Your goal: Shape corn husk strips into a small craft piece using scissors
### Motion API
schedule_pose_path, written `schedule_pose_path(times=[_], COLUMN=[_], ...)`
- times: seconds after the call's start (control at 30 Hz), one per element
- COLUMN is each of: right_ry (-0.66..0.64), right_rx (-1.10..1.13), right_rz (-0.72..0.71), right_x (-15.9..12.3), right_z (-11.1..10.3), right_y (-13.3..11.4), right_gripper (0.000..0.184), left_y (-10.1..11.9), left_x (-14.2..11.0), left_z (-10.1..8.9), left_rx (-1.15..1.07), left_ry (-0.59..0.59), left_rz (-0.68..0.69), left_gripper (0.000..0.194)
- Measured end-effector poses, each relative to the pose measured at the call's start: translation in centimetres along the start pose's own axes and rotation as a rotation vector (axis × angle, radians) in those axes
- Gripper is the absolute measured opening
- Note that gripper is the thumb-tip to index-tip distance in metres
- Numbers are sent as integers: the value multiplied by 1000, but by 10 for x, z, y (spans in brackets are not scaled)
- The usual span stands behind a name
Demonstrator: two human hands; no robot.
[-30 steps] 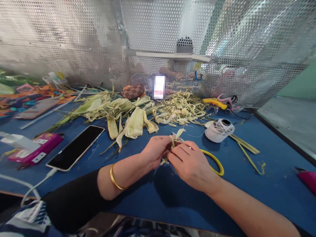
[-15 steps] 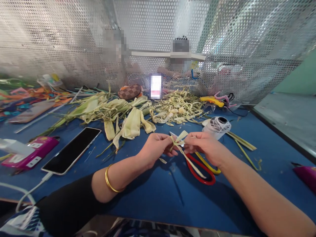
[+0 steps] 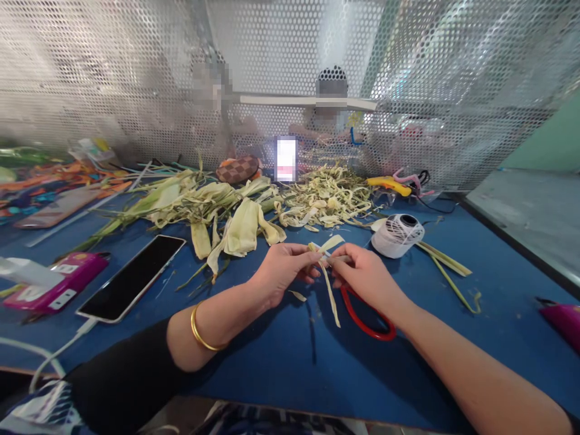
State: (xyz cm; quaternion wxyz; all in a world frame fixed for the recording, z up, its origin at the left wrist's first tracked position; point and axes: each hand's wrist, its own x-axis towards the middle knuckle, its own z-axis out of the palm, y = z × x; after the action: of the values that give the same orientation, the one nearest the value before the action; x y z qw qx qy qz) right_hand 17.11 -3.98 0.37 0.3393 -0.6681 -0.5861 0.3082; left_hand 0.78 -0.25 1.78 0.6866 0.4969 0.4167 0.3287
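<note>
My left hand [image 3: 290, 266] is closed, thumb and fingers pinching a pale strip of corn husk [image 3: 331, 296]. One end of the husk sticks up between the hands; a long tail hangs toward the table. My right hand [image 3: 362, 269] is closed too, its fingertips drawn together at the husk beside the left fingers; the exact grip is partly hidden. Beneath the hands lie scissors with a red handle [image 3: 371, 331], mostly covered by my right hand. A small husk scrap [image 3: 298, 296] rests below my left hand.
Larger husks [image 3: 244, 226] and a heap of shredded husk [image 3: 328, 196] lie at the back. A white thread spool [image 3: 396, 237] stands to the right, near cut stalks [image 3: 446, 258]. On the left are a phone [image 3: 133, 275] and a purple power strip [image 3: 81, 281]. Perforated metal [image 3: 281, 48] rises behind.
The hanging husk tail has swung left, away from the red handle. My right hand has turned and shifted slightly left and down, covering the yellow part that showed beside the scissors.
</note>
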Motion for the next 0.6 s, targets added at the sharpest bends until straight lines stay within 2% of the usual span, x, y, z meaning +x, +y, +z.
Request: schedule_pose_path(times=[0.1, 0.13, 0.17, 0.23, 0.3, 0.37, 0.43, 0.53, 0.6], right_ry=[360, 424, 433, 343, 244, 222, 256, 269, 219], right_rx=[-515, -631, -713, -814, -861, -836, -712, -445, -296], right_rz=[-463, -636, -802, -1071, -1223, -1245, -1182, -999, -845], right_x=[-3, -4, -5, -6, -8, -8, -8, -6, -4], right_z=[-8, -10, -12, -13, -11, -8, -6, -5, -7], right_y=[-1, -3, -4, -7, -9, -9, -8, -6, -5], right_gripper=[23, 23, 21, 20, 20, 20, 19, 14, 11], left_y=[-2, -2, -2, -3, -4, -6, -6, -5, -3], left_x=[4, 5, 6, 8, 8, 8, 7, 4, 3], left_z=[-2, -3, -4, -5, -4, -3, -1, 0, 0], left_rx=[-11, -19, -25, -27, -13, -5, 2, 38, 68], left_ry=[41, 46, 46, 35, 21, 28, 43, 27, -13], left_rz=[24, 31, 37, 45, 56, 55, 35, -3, -18], left_gripper=[22, 22, 23, 24, 24, 22, 21, 16, 13])
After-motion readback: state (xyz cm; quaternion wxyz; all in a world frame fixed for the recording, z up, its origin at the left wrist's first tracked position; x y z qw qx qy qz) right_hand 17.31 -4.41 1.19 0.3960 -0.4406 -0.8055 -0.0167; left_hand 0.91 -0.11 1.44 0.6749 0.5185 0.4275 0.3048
